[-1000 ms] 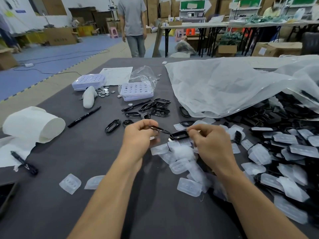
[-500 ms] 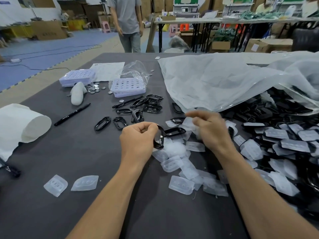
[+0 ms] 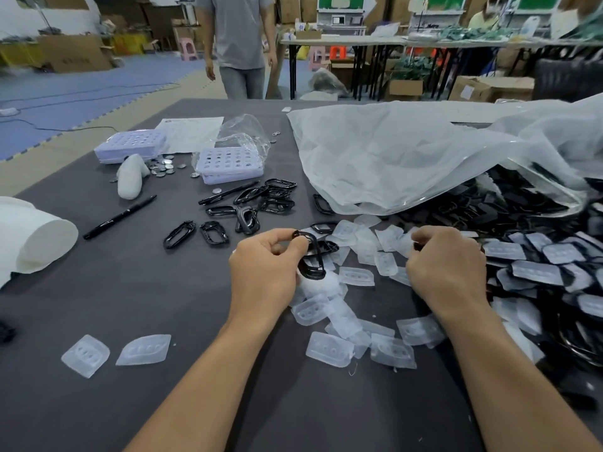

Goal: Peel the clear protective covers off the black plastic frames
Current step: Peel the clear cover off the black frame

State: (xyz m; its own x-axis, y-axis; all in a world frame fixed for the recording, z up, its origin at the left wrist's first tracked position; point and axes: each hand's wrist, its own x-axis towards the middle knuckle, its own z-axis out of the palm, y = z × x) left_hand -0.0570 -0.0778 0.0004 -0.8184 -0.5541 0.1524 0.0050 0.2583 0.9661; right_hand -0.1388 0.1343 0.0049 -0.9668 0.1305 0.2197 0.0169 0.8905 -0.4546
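L hand (image 3: 264,272): grip closed on a black frame (image 3: 312,256), thumb + fingers pinching its top end. Frame hangs roughly upright just right of the grip, above the tabletop (image 3: 98,288).
R hand (image 3: 447,265): fingers curled down at the edge of the covers; can't tell if the grip holds anything.
Loose covers (image 3: 329,349): clear, scattered btwn both grips & nearer the body.
Bare frames (image 3: 248,207): cluster beyond L grip.
Covered frames (image 3: 535,272): heap just right of R grip, running under a plastic bag (image 3: 408,151).

left hand (image 3: 264,275) now holds the frame (image 3: 311,259) alone; right hand (image 3: 447,265) moved to the pile (image 3: 535,272).
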